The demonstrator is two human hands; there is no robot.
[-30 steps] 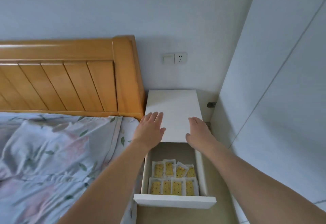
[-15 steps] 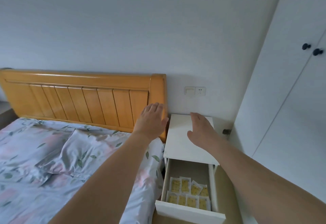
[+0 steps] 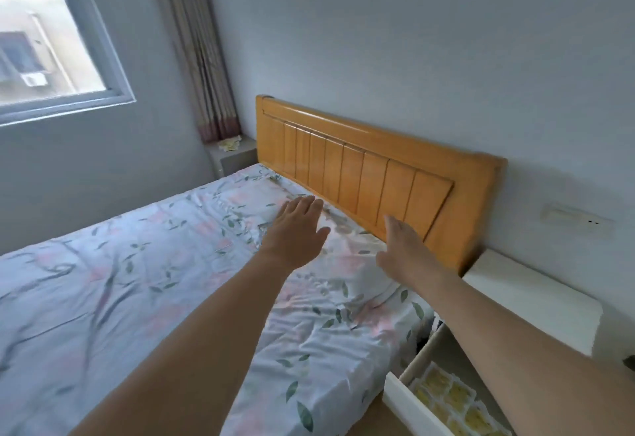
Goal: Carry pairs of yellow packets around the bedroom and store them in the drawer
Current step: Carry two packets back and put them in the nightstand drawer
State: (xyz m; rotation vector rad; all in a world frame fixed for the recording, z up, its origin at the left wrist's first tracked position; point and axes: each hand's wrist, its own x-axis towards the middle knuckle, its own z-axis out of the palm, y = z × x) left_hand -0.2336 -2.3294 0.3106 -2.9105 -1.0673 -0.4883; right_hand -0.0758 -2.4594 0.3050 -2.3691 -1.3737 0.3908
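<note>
A bed point(image 3: 137, 281) under a floral sheet is filling the left and centre of the view, its orange wooden headboard point(image 3: 374, 174) standing against a pale wall. At ten o'clock a window point(image 3: 51, 43) is letting in daylight, with a striped curtain point(image 3: 199, 57) hanging beside it. Both arms are reaching out over the sheet: the left hand point(image 3: 297, 229) and right hand point(image 3: 403, 251) are spread flat, fingers straight, holding nothing. At five o'clock the white drawer point(image 3: 409, 408) is standing open, with yellow packets point(image 3: 450, 398) lying in rows inside; their print is too blurred to read. More packets point(image 3: 231, 143) are lying on the far nightstand point(image 3: 237, 159) at twelve o'clock. A wall switch point(image 3: 577, 220) is sitting at three o'clock.
</note>
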